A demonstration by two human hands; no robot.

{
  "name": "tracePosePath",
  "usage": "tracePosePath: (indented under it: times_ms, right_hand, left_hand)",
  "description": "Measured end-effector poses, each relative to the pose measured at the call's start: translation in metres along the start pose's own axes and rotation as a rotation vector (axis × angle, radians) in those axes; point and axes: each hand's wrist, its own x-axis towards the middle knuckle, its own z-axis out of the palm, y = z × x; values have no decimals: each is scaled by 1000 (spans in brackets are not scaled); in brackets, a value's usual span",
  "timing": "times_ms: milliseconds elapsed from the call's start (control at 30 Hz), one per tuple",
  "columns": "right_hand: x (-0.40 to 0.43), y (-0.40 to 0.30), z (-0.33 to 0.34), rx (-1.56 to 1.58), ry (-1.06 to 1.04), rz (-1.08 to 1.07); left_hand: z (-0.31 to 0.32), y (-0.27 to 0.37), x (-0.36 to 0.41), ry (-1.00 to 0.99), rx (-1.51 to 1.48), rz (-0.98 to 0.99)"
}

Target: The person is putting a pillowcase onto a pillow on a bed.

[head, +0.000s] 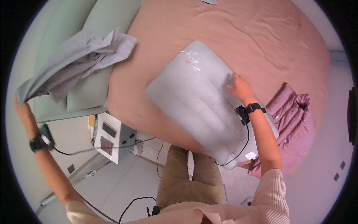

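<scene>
My left hand (22,107) grips one end of a grey cloth (75,58), which looks like a pillowcase. The cloth stretches up and to the right over the green padded headboard (86,92), its far end spread in the air or on the bed; I cannot tell which. A white pillow (193,95) lies slantwise on the bed, with a shiny clear patch near its top corner. My right hand (242,86) rests on the pillow's right edge, fingers bent over it. A small white tag (251,155) shows at the pillow's lower end.
A pink-brown sheet (251,42) covers the bed. Folded mauve fabric (296,126) lies at the right edge. Left of my legs stands a white bedside cabinet (116,151) bearing a phone (109,129). Black cables (100,150) run from both wrist devices.
</scene>
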Motion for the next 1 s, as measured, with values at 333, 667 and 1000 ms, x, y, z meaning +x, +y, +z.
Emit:
tracePosePath:
  times_ms: [333, 667, 1000]
  right_hand:
    - [-58, -247, -6, 864, -113, -331]
    - [-54, -181, -172, 620, 698, -81]
    - [-96, -182, -329, 159, 921, -422]
  left_hand:
    - [9, 232, -123, -55, -633, -218]
    - [-52, 232, -56, -439, -836, -336]
    - [-22, 269, -53, -216, -295, 207]
